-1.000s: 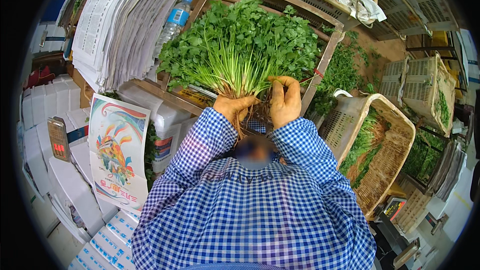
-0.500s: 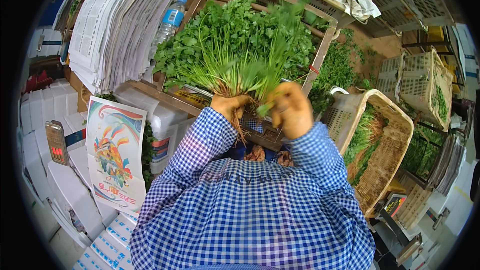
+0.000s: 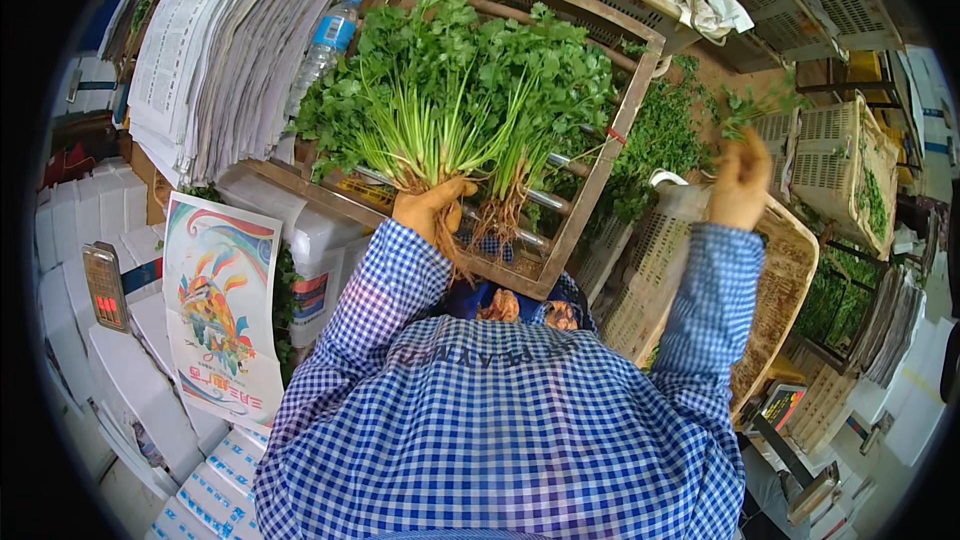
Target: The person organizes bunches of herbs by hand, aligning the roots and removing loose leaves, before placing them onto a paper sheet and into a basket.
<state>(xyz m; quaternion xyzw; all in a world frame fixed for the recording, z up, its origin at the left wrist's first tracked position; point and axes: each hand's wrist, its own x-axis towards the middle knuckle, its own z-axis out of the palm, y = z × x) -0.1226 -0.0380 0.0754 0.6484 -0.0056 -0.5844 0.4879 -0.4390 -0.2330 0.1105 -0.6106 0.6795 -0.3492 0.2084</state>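
Note:
My left hand [image 3: 432,212], in an orange glove, is closed around the root end of a coriander bunch [image 3: 430,145]. Its leaves lie away from me on a metal frame, and brown roots hang below the fist. Beside that hand, a smaller coriander bunch [image 3: 510,175] rests on the frame's rollers with its roots toward me. My right hand [image 3: 741,180], also gloved, is stretched out to the right above a crate. Loose coriander sprigs [image 3: 750,105] show at its fingertips, blurred by motion; the hand looks closed on them.
A tall newspaper stack [image 3: 235,60] and a water bottle [image 3: 327,45] stand left of the metal frame [image 3: 610,155]. Close on my right is a dirty plastic crate [image 3: 775,290]. Loose greens [image 3: 665,125] lie on the floor beyond it. A printed sheet [image 3: 222,310] and white boxes [image 3: 150,360] are at left.
My right hand has swung from beside the left hand out to the right, with sprigs at its fingers. My left hand keeps its hold on the coriander and has shifted slightly left.

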